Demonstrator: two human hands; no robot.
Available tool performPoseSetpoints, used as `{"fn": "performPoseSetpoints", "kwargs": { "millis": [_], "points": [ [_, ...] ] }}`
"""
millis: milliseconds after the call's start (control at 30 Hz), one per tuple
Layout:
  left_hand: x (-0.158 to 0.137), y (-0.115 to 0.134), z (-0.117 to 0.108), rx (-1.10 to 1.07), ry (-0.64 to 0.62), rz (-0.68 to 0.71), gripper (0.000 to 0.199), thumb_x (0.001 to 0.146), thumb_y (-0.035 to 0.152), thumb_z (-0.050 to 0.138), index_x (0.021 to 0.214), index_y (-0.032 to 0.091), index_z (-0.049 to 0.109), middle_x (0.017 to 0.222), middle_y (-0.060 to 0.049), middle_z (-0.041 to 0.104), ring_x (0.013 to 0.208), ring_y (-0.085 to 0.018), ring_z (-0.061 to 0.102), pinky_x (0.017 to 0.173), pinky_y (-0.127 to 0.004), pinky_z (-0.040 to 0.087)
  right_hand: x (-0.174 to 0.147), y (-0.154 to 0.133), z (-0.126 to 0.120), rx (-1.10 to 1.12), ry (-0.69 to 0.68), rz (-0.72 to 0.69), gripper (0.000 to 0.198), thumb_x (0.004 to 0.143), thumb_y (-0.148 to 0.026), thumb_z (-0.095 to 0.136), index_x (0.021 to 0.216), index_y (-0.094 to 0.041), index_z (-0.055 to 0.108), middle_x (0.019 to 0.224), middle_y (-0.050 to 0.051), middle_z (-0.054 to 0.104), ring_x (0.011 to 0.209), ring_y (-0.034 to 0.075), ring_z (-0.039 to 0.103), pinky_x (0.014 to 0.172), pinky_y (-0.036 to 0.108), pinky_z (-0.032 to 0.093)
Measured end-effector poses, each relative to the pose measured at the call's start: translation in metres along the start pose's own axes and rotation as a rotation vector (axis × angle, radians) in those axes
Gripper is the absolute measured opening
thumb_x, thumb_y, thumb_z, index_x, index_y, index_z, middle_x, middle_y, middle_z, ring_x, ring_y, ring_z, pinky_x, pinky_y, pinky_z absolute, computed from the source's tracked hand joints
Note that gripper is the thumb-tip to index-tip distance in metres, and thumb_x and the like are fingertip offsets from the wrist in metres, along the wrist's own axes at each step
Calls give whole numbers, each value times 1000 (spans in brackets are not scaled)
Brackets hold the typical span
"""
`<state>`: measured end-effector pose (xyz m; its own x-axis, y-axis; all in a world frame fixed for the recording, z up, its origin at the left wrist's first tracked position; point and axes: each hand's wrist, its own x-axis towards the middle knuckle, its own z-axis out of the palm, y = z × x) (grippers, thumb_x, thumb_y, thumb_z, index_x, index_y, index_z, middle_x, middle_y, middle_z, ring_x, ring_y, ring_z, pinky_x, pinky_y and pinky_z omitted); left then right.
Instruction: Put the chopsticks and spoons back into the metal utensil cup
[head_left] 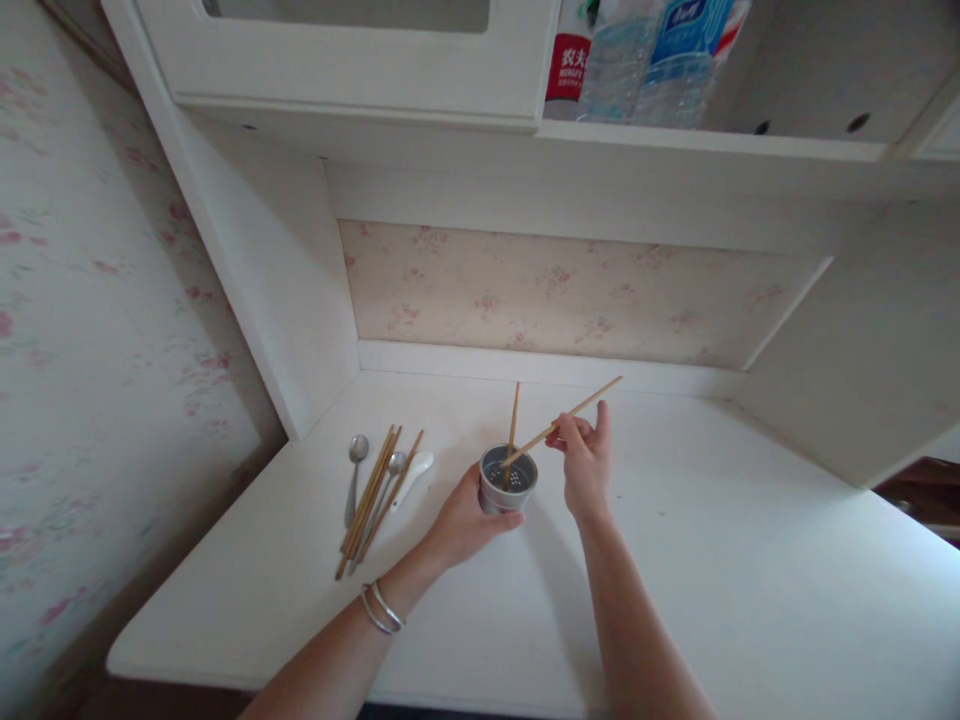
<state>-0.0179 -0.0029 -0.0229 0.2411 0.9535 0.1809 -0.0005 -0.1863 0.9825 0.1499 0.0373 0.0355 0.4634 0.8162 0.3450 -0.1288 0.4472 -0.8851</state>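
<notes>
A silver metal utensil holder point(491, 500) with holes in its base stands tilted in my left hand point(469, 515), whose fingers and thumb wrap round it. One wooden chopstick point(515, 410) leans inside the holder and sticks up above the rim. My right hand point(585, 455) pinches a second chopstick point(592, 397) between thumb and fingers. Its lower end reaches over the holder's mouth; whether it touches the inside I cannot tell. Left of my left hand lie several loose chopsticks point(367, 495), two metal spoons point(358, 450) and a white spoon point(414, 478).
Everything rests on a white desk point(675, 560) with a raised back edge. An overhead shelf point(675, 140) holds plastic bottles point(615, 70) and a blue-and-white package point(686, 30). A white side panel point(262, 250) stands at the left, beside a flowered wall point(97, 350).
</notes>
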Motion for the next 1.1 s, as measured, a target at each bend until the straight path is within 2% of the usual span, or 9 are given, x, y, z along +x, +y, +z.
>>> {"fn": "performPoseSetpoints", "kwargs": {
  "millis": [100, 267, 367, 533, 900, 1100],
  "points": [
    [0, -1, 1, 1, -14, 2, 72, 60, 21, 85, 124, 20, 52, 123, -10, 63, 113, -26, 59, 103, -42, 41, -3, 9, -1, -51, 26, 3, 62, 81, -41, 65, 136, -19, 46, 80, -2, 61, 65, 13, 59, 60, 27, 51],
    [-2, 3, 3, 11, -33, 25, 71, 61, 20, 84, 125, 20, 54, 125, -10, 62, 116, -27, 57, 105, -44, 39, -17, 16, 2, -142, -73, -9, 47, 81, -44, 64, 120, -17, 58, 78, 1, 64, 67, 14, 60, 65, 29, 50],
    [-4, 5, 2, 11, -42, 27, 71, 60, 19, 84, 124, 20, 54, 125, -10, 62, 117, -28, 57, 106, -45, 39, -25, 21, 6, -178, -153, 56, 39, 78, -47, 67, 103, -17, 66, 80, 3, 67, 70, 16, 61, 68, 30, 49],
    [-5, 4, 1, -12, -47, 31, 72, 60, 19, 84, 125, 21, 54, 127, -10, 61, 120, -29, 55, 108, -48, 36, -28, 24, 6, -179, -210, 176, 32, 74, -48, 69, 86, -18, 68, 77, 2, 68, 70, 17, 60, 66, 28, 46],
    [-2, 1, -1, -12, -84, 57, 73, 61, 18, 83, 127, 20, 52, 127, -10, 61, 119, -29, 56, 106, -46, 39, -29, 19, 4, -230, -273, 221, 18, 73, -36, 65, 74, -18, 65, 67, -1, 63, 65, 15, 55, 61, 26, 40],
    [-3, -2, -1, 4, -77, 55, 74, 61, 18, 83, 128, 21, 50, 129, -11, 60, 121, -28, 54, 108, -47, 36, -30, 18, 2, -234, -288, 212, 17, 72, -35, 64, 74, -18, 63, 68, -1, 63, 66, 15, 56, 62, 26, 41]
  ]
}}
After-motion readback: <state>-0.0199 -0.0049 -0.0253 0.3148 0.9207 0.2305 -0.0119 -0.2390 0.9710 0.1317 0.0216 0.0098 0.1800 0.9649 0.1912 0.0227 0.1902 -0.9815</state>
